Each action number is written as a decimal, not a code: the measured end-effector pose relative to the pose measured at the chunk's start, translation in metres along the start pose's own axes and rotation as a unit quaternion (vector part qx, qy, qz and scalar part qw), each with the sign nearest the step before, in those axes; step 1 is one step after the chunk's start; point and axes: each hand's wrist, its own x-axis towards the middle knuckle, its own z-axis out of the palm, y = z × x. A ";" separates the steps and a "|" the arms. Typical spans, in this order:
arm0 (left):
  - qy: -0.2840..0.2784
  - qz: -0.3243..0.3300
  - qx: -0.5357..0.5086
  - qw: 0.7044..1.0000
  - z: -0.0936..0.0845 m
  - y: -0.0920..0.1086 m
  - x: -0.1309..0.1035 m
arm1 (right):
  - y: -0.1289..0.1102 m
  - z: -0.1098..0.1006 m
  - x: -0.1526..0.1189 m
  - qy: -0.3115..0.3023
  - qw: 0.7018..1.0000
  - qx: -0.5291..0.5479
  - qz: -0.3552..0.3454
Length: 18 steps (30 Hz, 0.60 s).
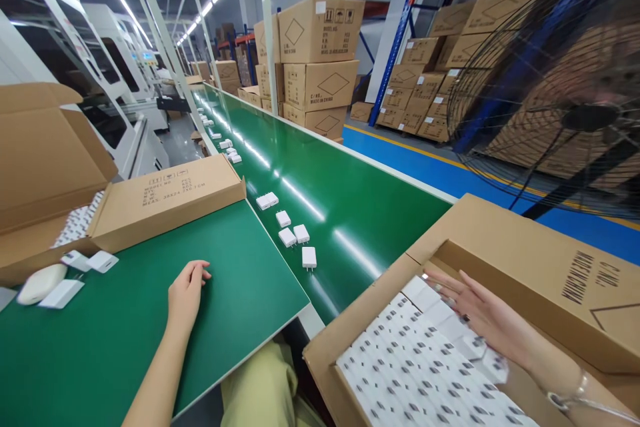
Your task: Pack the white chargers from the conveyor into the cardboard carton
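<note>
My left hand rests on the green tabletop, its fingers loosely curled in with nothing visible in them. My right hand reaches into an open cardboard box on the right, fingers stretched out along the edge of a row of white plug chargers. That row lies at the side of closely packed white chargers with small dark marks on top. Some of the row is blurred and partly covered by the hand. Beyond the tabletop, several loose white chargers lie on the green conveyor belt.
At the left, a few loose chargers and a rounded white object lie near an open carton. A large fan stands at right. Stacked cartons rise behind the belt, and machines line the left.
</note>
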 end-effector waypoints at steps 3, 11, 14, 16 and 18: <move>-0.002 -0.001 0.001 1.000 -0.001 0.002 -0.001 | 0.004 0.004 -0.002 0.014 0.999 -0.024 -0.042; -0.015 -0.018 -0.001 1.000 -0.001 -0.001 0.002 | 0.006 0.010 -0.002 0.033 0.986 -0.138 -0.084; -0.004 0.002 -0.007 1.000 0.000 0.000 -0.003 | -0.002 0.010 -0.003 0.096 0.957 -0.241 -0.133; -0.006 0.006 -0.010 1.000 0.000 0.001 -0.005 | -0.009 0.018 -0.002 0.146 0.914 -0.337 -0.173; -0.007 0.006 -0.012 1.000 0.001 0.002 -0.005 | -0.014 0.039 0.000 0.145 0.860 -0.439 -0.214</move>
